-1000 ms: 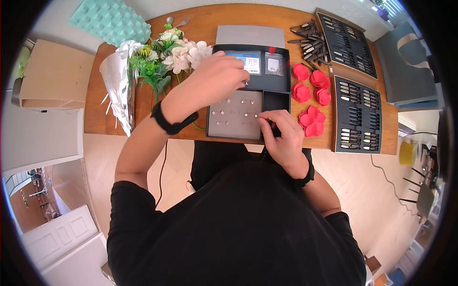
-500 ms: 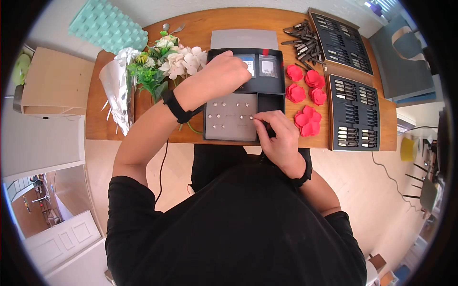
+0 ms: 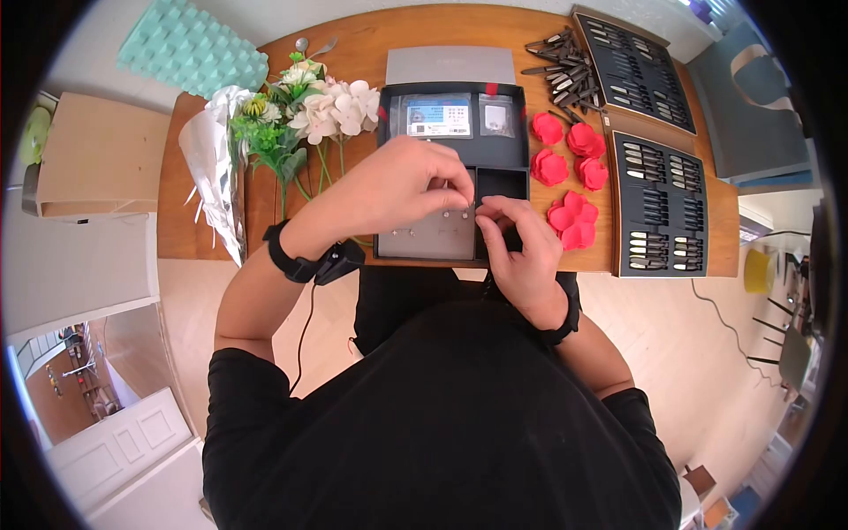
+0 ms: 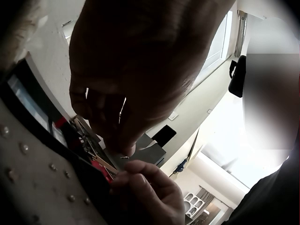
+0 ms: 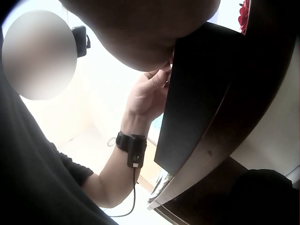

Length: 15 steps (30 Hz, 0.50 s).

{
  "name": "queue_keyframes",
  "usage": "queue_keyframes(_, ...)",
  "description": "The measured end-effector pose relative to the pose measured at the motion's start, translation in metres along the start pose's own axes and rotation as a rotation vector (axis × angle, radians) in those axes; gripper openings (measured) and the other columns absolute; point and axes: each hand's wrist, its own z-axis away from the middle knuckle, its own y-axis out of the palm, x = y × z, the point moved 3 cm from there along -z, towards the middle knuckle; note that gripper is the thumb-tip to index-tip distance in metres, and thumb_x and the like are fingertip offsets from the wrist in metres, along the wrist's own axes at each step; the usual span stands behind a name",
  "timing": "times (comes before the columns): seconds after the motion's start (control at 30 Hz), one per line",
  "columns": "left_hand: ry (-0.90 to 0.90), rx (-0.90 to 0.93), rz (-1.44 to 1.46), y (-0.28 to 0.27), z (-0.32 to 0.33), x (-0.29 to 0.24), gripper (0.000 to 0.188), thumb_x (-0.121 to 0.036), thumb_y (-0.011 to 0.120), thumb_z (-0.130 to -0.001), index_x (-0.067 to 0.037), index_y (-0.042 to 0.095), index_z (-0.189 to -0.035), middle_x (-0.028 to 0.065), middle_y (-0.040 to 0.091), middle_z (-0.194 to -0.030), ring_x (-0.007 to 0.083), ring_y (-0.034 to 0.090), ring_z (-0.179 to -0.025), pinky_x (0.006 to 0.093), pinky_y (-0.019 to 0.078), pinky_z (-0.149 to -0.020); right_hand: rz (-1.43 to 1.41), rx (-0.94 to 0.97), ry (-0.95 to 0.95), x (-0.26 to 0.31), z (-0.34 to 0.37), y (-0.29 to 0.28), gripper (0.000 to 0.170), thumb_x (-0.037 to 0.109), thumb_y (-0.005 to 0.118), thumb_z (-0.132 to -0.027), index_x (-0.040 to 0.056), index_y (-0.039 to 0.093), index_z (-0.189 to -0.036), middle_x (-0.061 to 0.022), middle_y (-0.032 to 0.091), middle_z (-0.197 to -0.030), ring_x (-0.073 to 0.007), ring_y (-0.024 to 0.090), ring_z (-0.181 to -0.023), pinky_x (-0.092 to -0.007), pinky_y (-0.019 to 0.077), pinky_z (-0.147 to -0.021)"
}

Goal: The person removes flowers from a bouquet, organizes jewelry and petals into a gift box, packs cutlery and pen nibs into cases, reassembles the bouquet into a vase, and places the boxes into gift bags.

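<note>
Evidently, I have a tiny metal piece (image 4: 124,157) at the fingertips of the left hand (image 3: 411,181), above the jewellery box (image 3: 426,262) at the middle of the counter's (image 3: 477,22) front edge.
Its thumb and finger look pinched on the piece, just beside the right hand (image 3: 526,252), whose fingers curl near the box; I cannot tell whether those grip anything. Small studs (image 4: 53,167) sit in pairs on the box's grey pad (image 3: 428,248). I'd judge the piece nearly weightless, stiff and slick, easy to bend or lose, so I'd hold it by its sides with light fingertip pressure, sparing any thin post; its exact shape is too small for me to read.
</note>
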Motion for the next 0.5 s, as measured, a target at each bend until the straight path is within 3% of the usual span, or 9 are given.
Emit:
queue_keyframes(0.07, -0.021, 0.006, 0.022, 0.007, 0.004, 0.001, 0.008, -0.005, 0.081, -0.1, -0.001, 0.082, -0.106, 0.01, 0.078, -0.096, 0.0246, 0.074, -0.089, 0.037, 0.0576, -0.082, -0.006, -0.016, -0.014, 0.0, 0.001, 0.0, 0.024, -0.007, 0.087, -0.095, -0.0003, 0.078, -0.116, -0.0097, 0.078, -0.102, -0.0196, 0.067, -0.074, -0.0341, 0.0574, -0.066)
queue_keyframes(0.33, 0.041, -0.005, -0.019, 0.014, 0.001, 0.002, 0.01, -0.009, 0.082, -0.099, -0.002, 0.083, -0.106, 0.0107, 0.078, -0.094, 0.0274, 0.075, -0.088, 0.0375, 0.0567, -0.08, 0.039, 0.008, -0.065, 0.003, -0.002, -0.002, 0.019, -0.007, 0.088, -0.094, -0.0006, 0.08, -0.11, -0.0138, 0.08, -0.099, -0.0299, 0.075, -0.084, -0.0381, 0.0588, -0.068)
queue_keyframes(0.5, 0.028, -0.013, 0.058, 0.015, -0.001, 0.004, 0.01, -0.01, 0.083, -0.099, -0.002, 0.084, -0.106, 0.0102, 0.079, -0.094, 0.0258, 0.075, -0.087, 0.0368, 0.0568, -0.081, 0.026, 0.027, -0.064, 0.005, -0.002, -0.004, 0.018, -0.006, 0.088, -0.094, -0.0003, 0.08, -0.11, -0.0123, 0.079, -0.098, -0.0266, 0.073, -0.081, -0.0364, 0.0584, -0.065)
